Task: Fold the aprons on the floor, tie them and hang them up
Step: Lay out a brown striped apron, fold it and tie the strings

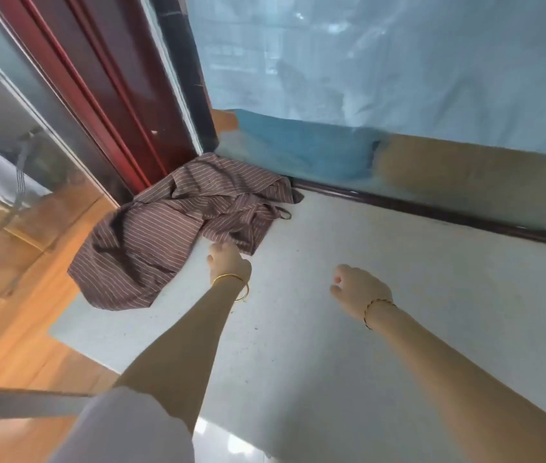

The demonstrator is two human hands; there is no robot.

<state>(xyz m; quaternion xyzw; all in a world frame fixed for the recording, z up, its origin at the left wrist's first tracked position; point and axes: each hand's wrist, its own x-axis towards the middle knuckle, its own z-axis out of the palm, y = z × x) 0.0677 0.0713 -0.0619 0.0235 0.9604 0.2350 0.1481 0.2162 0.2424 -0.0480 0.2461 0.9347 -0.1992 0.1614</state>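
A brown apron with thin white stripes [151, 235] lies crumpled on the pale floor, bunched into the corner by the red door frame. One dark strap loop pokes out at its right edge. My left hand [228, 262], with a gold bangle on the wrist, reaches to the apron's near edge; its fingers curl at the cloth, and I cannot tell whether they grip it. My right hand [355, 289], wearing a thin bracelet, hovers over the bare floor to the right with fingers loosely curled, holding nothing.
A red door frame [104, 105] rises at the back left beside a glass panel [14, 135]. A frosted glass wall [382, 68] with a dark base rail [432, 212] runs along the back right. Wooden flooring [4, 312] lies on the left.
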